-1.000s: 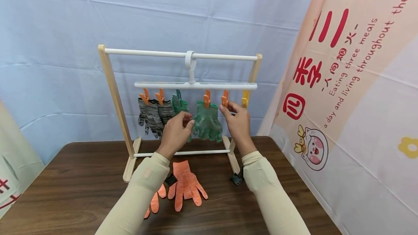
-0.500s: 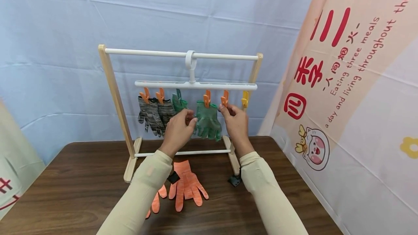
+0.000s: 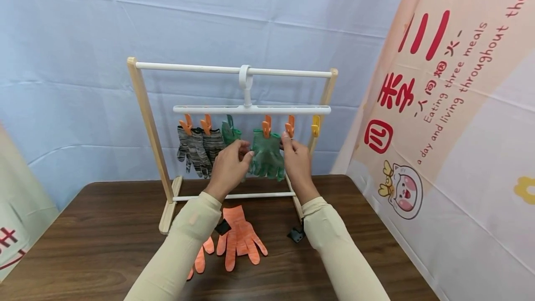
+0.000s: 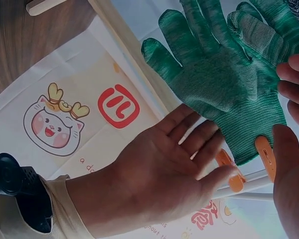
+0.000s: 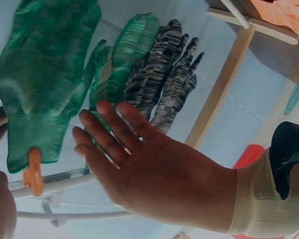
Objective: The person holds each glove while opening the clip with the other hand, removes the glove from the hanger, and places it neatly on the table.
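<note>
A green glove (image 3: pixel 267 154) hangs from an orange clip (image 3: pixel 266 127) at the middle of the hanger (image 3: pixel 288 110). My right hand (image 3: pixel 297 161) is at its right side, thumb up by the neighbouring orange clip (image 3: pixel 290 127), fingers loosely bent. In the left wrist view, the right hand (image 4: pixel 162 167) has its fingers by the glove's cuff (image 4: pixel 249 134), apparently gripping nothing. My left hand (image 3: pixel 230 164) hovers at the left, beside the second green glove (image 3: pixel 230 134), partly hiding it. Loosely extended fingers show on the left hand (image 5: pixel 154 164) in the right wrist view.
Two grey-striped gloves (image 3: pixel 194 150) hang at the left. A yellow clip (image 3: pixel 315 126) is at the hanger's right end. The wooden rack (image 3: pixel 144 120) stands on a brown table (image 3: pixel 108 226). An orange glove (image 3: pixel 240 240) lies in front, another partly under the left sleeve.
My right hand has shifted left, from just below the bare orange clip to the green glove's right edge. The left hand has moved slightly right, then stayed nearly still.
</note>
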`<control>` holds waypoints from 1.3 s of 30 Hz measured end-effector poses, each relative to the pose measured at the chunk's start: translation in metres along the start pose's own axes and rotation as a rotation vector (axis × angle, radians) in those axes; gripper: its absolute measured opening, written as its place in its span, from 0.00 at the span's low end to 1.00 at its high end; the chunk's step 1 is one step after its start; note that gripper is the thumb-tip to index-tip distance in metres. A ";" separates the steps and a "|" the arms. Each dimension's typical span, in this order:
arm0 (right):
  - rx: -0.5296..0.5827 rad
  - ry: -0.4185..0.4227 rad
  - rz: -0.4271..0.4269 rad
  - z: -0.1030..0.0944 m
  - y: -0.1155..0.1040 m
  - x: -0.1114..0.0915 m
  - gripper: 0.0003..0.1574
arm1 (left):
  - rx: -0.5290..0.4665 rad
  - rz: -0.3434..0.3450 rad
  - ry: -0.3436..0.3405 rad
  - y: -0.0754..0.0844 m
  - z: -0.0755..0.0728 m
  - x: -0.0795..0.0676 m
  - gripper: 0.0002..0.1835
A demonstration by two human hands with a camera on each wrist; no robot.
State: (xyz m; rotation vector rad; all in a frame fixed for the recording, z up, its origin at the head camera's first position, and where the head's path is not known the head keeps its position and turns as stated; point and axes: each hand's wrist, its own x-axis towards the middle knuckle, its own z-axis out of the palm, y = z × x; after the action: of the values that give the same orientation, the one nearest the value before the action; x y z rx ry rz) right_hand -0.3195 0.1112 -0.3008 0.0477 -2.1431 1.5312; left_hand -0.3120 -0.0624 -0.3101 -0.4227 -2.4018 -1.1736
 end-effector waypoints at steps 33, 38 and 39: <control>0.160 -0.066 -0.124 0.019 -0.034 0.003 0.27 | 0.050 -0.023 0.052 0.005 0.006 0.014 0.12; 0.154 -0.046 -0.129 0.021 -0.036 0.005 0.27 | 0.032 -0.026 0.076 0.005 0.007 0.016 0.12; 0.149 -0.042 -0.126 0.021 -0.036 0.006 0.26 | 0.036 -0.024 0.082 0.005 0.008 0.017 0.11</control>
State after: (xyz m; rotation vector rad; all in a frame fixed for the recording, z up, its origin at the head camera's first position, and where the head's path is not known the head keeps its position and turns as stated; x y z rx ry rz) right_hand -0.3212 0.0802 -0.2717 0.2632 -2.0125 1.6255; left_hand -0.3263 -0.0521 -0.3025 -0.3296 -2.3599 -1.1337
